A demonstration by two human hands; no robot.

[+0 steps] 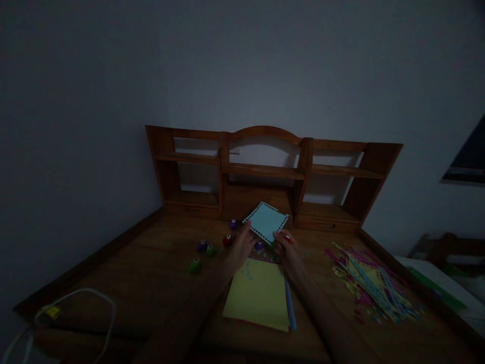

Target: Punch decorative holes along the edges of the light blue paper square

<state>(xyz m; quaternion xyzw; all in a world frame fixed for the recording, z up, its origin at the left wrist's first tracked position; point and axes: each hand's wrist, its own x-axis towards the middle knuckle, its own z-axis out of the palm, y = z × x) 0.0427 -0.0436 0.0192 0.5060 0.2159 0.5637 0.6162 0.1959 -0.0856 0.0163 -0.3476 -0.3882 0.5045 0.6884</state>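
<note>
A light blue square of paper (pixel 267 221), with a row of small punched holes along its edges, is held up tilted above the desk. My left hand (pixel 243 244) pinches it at the left corner. At the lower right edge, my right hand (pixel 285 247) has thumb and fingers closed on the paper. A small red object (pixel 287 238) shows at the right fingers; its kind is unclear. Below the hands lies a stack of coloured paper, a yellow sheet (pixel 259 298) on top, with small blue punched bits scattered on it. A purple craft punch (pixel 259 246) stands between my hands.
Left of my hands stand several small craft punches, including a red one (pixel 227 240) and a green one (pixel 195 265). Cut paper strips (pixel 373 283) are heaped at right. A wooden shelf (pixel 261 171) closes off the back. A white cable (pixel 109 303) lies front left.
</note>
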